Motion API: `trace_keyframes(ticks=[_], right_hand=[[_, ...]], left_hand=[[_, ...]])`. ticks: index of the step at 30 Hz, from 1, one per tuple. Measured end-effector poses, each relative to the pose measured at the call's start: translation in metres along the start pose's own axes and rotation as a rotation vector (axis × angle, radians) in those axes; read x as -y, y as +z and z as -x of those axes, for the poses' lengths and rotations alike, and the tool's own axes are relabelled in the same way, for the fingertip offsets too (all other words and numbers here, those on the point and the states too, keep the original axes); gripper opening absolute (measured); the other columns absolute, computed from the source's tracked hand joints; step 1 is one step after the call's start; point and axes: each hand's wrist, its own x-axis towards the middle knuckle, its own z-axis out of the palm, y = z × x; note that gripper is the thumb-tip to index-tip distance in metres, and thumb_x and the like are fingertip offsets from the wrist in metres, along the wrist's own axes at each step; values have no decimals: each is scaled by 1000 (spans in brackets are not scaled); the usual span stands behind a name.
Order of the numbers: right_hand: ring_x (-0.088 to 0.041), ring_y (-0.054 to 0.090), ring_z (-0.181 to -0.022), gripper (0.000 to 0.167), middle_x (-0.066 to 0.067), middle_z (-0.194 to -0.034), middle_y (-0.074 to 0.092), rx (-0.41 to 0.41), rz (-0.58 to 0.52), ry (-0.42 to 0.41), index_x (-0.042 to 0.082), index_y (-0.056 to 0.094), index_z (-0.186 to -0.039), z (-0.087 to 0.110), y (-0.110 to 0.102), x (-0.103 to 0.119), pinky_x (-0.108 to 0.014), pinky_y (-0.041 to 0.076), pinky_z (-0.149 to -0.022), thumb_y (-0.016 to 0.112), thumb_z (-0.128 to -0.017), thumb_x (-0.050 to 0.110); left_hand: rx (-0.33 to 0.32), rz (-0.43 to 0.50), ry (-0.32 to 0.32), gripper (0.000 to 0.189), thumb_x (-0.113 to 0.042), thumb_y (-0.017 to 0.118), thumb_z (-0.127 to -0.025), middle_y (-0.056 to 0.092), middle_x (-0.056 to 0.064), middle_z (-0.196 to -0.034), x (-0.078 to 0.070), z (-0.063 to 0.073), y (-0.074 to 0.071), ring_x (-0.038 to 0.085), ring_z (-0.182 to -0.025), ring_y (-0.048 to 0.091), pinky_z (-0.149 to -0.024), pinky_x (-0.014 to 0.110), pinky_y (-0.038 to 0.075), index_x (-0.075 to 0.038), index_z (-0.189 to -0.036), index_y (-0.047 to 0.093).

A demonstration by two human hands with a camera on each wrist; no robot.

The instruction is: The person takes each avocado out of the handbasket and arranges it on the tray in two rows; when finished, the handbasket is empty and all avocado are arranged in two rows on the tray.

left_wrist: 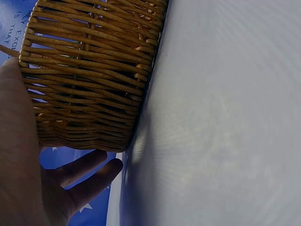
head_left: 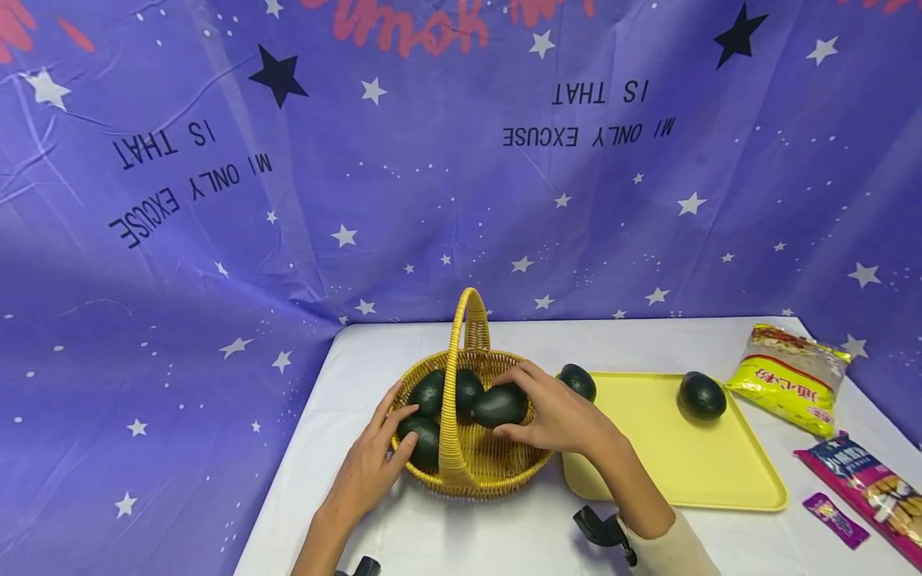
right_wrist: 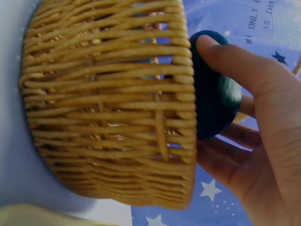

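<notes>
A yellow wicker basket [head_left: 504,486] with a tall arched handle stands on the table and holds several dark green avocados [head_left: 427,392]. Over its right side, my right hand [head_left: 551,408] grips an avocado [head_left: 502,406] between thumb and fingers. The right wrist view shows that avocado [right_wrist: 218,89] at rim height, partly hidden by the wicker wall [right_wrist: 113,103]. My left hand [head_left: 370,460] rests at the basket's left rim, its thumb and a finger reaching over beside the nearest avocado [head_left: 423,445]. In the left wrist view, two fingers [left_wrist: 96,181] extend straight outside the wicker.
Right of the basket lies a yellow tray [head_left: 670,448] with one avocado [head_left: 702,396] near its far right corner and another [head_left: 579,382] at its far left corner. Beyond it are a yellow food bag [head_left: 791,380], a pink snack packet [head_left: 867,492] and a small purple packet [head_left: 835,518].
</notes>
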Motion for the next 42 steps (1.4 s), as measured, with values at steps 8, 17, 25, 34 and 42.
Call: trace_keyframes(ticks=[8,17,25,34,42], right_hand=[[-10,64,-95,62,4,-126,63,-43,11,18,23,65,-137,3,-12,-5,-33,58,-82,92,-86,46],[-10,64,-97,58,4,-126,66,-103,-25,22,22,68,-134,7,-23,-15,-33,57,-80,90,-87,47],[-13,65,-99,61,1,-128,68,-145,-6,71,19,69,-135,13,-38,-26,-38,57,-81,90,-87,49],[-27,72,-109,60,-6,-129,71,-215,0,109,10,68,-134,23,-56,-44,-49,60,-91,89,-89,44],[-34,74,-107,59,-13,-128,70,-267,36,205,6,67,-133,32,-72,-55,-52,60,-92,88,-91,42]], left_hand=[[-9,0,9,45,-36,61,-109,24,-6,-179,0,-1,0,-3,-76,54,-72,28,50,-24,-153,61],[-9,13,5,48,-36,61,-110,23,-7,-179,1,0,1,-2,-75,52,-70,27,49,-23,-156,58],[-10,17,7,49,-35,61,-110,23,-7,-179,1,-1,1,-2,-75,52,-70,27,49,-24,-157,56],[-13,1,18,58,-35,60,-110,24,-5,-179,1,0,2,-2,-78,53,-72,30,50,-26,-165,45],[-18,-16,20,59,-35,60,-110,24,-5,-179,0,0,1,2,-89,59,-76,34,51,-26,-166,44]])
